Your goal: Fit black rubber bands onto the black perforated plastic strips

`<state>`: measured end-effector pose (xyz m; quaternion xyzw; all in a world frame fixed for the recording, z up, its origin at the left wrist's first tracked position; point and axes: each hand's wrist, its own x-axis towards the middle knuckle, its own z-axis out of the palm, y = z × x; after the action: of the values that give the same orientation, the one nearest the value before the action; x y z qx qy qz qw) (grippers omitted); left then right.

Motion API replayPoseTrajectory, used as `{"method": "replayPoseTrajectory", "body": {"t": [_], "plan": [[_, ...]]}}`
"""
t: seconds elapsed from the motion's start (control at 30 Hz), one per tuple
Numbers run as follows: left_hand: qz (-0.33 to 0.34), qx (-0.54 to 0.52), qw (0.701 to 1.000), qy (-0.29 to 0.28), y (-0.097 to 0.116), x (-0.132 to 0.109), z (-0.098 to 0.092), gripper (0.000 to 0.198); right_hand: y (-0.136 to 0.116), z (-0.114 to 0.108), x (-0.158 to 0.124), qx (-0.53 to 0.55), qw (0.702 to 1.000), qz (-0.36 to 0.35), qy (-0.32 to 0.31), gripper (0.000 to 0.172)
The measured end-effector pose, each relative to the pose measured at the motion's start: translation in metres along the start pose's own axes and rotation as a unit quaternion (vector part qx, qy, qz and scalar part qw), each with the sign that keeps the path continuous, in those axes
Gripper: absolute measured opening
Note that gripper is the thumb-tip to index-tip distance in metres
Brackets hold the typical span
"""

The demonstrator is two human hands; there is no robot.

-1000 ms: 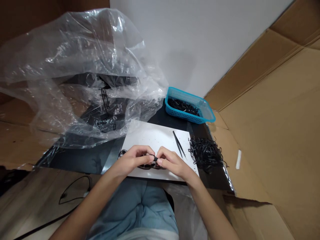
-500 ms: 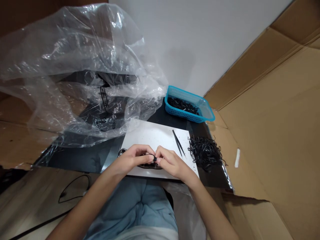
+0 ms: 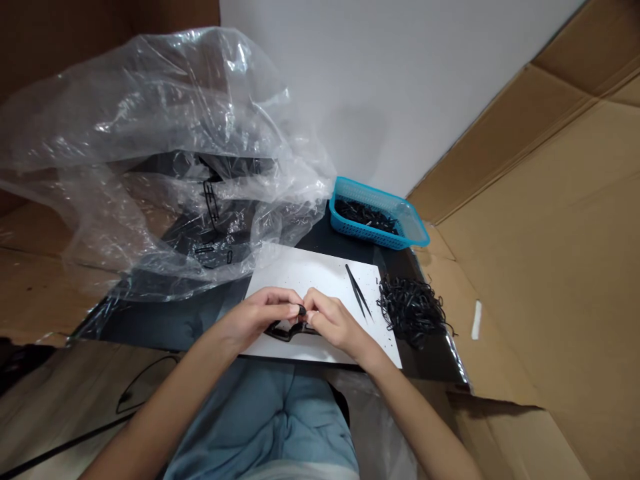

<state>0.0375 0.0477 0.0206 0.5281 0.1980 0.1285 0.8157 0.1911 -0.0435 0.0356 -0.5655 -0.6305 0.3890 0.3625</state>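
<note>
My left hand (image 3: 260, 315) and my right hand (image 3: 331, 323) meet over the near edge of a white sheet (image 3: 320, 277). Both pinch a small black piece (image 3: 301, 309) between their fingertips. A black strip-like part (image 3: 281, 331) lies on the sheet under my hands, partly hidden by them. Black tweezers (image 3: 358, 291) lie on the sheet just right of my right hand.
A pile of thin black scraps (image 3: 411, 309) lies right of the sheet. A blue basket (image 3: 380, 237) with black pieces stands at the back. A big crumpled clear plastic bag (image 3: 150, 160) covers the left. Cardboard (image 3: 540, 227) rises on the right. A cable (image 3: 145, 387) lies lower left.
My two hands have shifted slightly left and up on the sheet, still pinched together on the small black piece. The view has tilted a little.
</note>
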Motion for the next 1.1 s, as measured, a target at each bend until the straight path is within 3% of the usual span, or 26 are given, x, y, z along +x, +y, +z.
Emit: {"method": "replayPoseTrajectory", "body": {"t": [0.17, 0.27, 0.3, 0.37, 0.4, 0.47, 0.57, 0.67, 0.77, 0.83, 0.93, 1.0, 1.03, 1.1], "plan": [[0.025, 0.042, 0.999, 0.010, 0.003, -0.004, 0.001, 0.022, -0.005, -0.003, 0.000, 0.011, 1.000, 0.017, -0.003, 0.010], [0.102, 0.141, 0.980, 0.095, 0.006, -0.013, 0.008, 0.018, -0.007, -0.007, -0.002, 0.000, 1.000, 0.016, 0.003, 0.012], [0.149, 0.209, 0.955, 0.145, 0.007, -0.016, 0.012, 0.018, -0.007, -0.008, -0.003, -0.004, 1.000, 0.013, 0.005, 0.012], [0.235, 0.362, 0.876, 0.217, 0.006, -0.023, 0.021, 0.016, -0.008, -0.008, -0.005, -0.016, 1.000, -0.003, 0.008, 0.011], [0.259, 0.422, 0.838, 0.230, 0.006, -0.025, 0.026, 0.015, -0.008, -0.008, -0.007, -0.024, 1.000, -0.016, 0.008, 0.010], [0.276, 0.479, 0.804, 0.218, 0.003, -0.027, 0.033, 0.010, -0.008, -0.007, -0.009, -0.038, 0.999, -0.038, 0.005, 0.010], [0.286, 0.447, 0.818, 0.221, -0.003, -0.025, 0.034, 0.012, -0.007, -0.006, -0.013, -0.051, 0.997, -0.050, 0.004, 0.010], [0.286, 0.356, 0.843, 0.284, -0.004, -0.024, 0.025, 0.014, -0.002, -0.011, -0.018, -0.057, 0.997, -0.045, 0.015, 0.011], [0.290, 0.299, 0.845, 0.335, -0.001, -0.028, 0.016, 0.009, 0.007, -0.017, -0.023, -0.114, 0.992, -0.041, 0.024, 0.014], [0.294, 0.289, 0.850, 0.329, 0.001, -0.031, 0.014, 0.008, 0.014, -0.020, -0.026, -0.220, 0.974, -0.055, 0.026, 0.017], [0.296, 0.281, 0.864, 0.296, 0.001, -0.036, 0.020, 0.010, 0.023, -0.024, -0.028, -0.391, 0.918, -0.053, 0.044, 0.017], [0.300, 0.275, 0.870, 0.278, 0.001, -0.037, 0.025, 0.013, 0.024, -0.026, -0.028, -0.441, 0.894, -0.030, 0.078, 0.017], [0.302, 0.273, 0.872, 0.272, 0.000, -0.037, 0.027, 0.014, 0.022, -0.028, -0.028, -0.437, 0.894, -0.022, 0.097, 0.019], [0.304, 0.272, 0.875, 0.261, 0.001, -0.038, 0.031, 0.015, 0.013, -0.030, -0.027, -0.368, 0.923, -0.018, 0.113, 0.019]]}}
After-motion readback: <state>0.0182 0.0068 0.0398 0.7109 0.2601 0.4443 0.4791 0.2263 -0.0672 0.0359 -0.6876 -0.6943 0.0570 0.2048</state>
